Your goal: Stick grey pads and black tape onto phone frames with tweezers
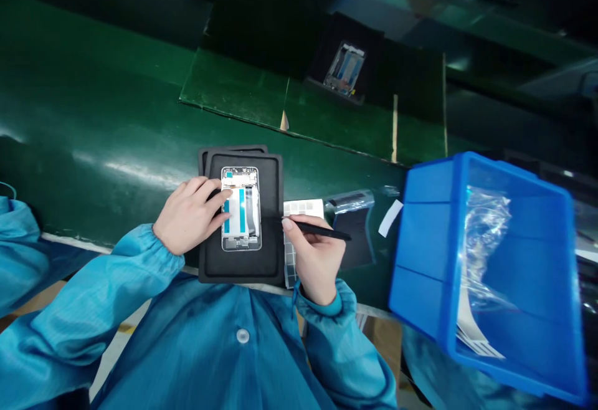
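An opened phone point(251, 210) with its inner parts showing lies in a black tray point(271, 179), which rests on another black tray. My left hand point(191, 214) lies over the phone's left edge, fingers spread, with fingertips touching it. Between the thumb and fingers of my right hand point(317, 254) is a slim black pen-like tool, perhaps tweezers point(324, 230), pointing left toward the tray. Beneath and beside that hand lies a sheet of small pale squares point(303, 206). A dark sheet in clear film point(352, 229) lies just to its right.
At the right, a blue bin point(425, 242) holds clear plastic bags point(486, 229) and white strips. A white paper strip point(390, 218) lies beside the bin. On a raised green board farther back, a second opened phone point(346, 68) sits in a black tray. A blue sleeve point(18, 242) shows at far left.
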A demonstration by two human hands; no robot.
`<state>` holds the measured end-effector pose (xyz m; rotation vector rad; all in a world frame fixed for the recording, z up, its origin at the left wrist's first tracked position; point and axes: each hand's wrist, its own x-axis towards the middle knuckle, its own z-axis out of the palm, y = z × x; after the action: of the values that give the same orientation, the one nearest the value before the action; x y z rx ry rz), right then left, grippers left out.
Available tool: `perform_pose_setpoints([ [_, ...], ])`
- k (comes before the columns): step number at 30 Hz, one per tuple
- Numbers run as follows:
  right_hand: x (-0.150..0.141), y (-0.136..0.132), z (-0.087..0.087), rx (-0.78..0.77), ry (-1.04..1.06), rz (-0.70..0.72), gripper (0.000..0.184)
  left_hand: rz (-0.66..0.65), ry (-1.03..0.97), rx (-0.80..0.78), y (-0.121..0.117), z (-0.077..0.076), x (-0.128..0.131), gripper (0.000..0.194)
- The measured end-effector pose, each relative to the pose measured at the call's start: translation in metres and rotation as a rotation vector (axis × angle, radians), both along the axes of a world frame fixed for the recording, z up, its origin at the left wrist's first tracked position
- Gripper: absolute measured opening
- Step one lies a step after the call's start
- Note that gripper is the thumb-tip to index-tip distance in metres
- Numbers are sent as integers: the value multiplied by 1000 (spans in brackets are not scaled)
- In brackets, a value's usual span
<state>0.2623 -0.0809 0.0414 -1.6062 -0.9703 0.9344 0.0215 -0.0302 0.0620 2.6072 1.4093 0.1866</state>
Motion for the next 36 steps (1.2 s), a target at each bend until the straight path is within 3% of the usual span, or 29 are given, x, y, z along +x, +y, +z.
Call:
perform_pose_setpoints([
  [6,6,-15,-7,1,24,-50,15,73,-68,20,-7,-3,3,43],
  [9,4,-23,-12,30,94,-72,14,354,-171,54,-15,-8,0,47],
  [12,-1,-32,-15,38,169,-48,14,572,-196,-81,-25,-13,2,46],
  [14,-4,-38,-15,41,193,-32,14,586,-188,-157,-29,-13,5,43],
  [17,-7,-45,-14,58,236,-15,15,611,-247,-110,-31,-9,11,42],
  [20,-12,-47,-8,83,309,28,14,631,-396,-91,-29,-4,12,43],
  [23,-21,-43,2,144,354,64,10,687,-598,-218,-27,-4,4,49],
  [25,-25,-40,8,187,382,89,10,772,-719,-277,-25,-6,-13,53],
  [28,-21,-40,9,236,417,127,11,932,-765,-181,-18,-6,-58,57],
  [33,8,-47,-11,166,385,99,11,1101,-671,14,8,4,-147,64],
  [36,29,-51,-24,124,332,35,14,1112,-529,41,24,13,-173,64],
])
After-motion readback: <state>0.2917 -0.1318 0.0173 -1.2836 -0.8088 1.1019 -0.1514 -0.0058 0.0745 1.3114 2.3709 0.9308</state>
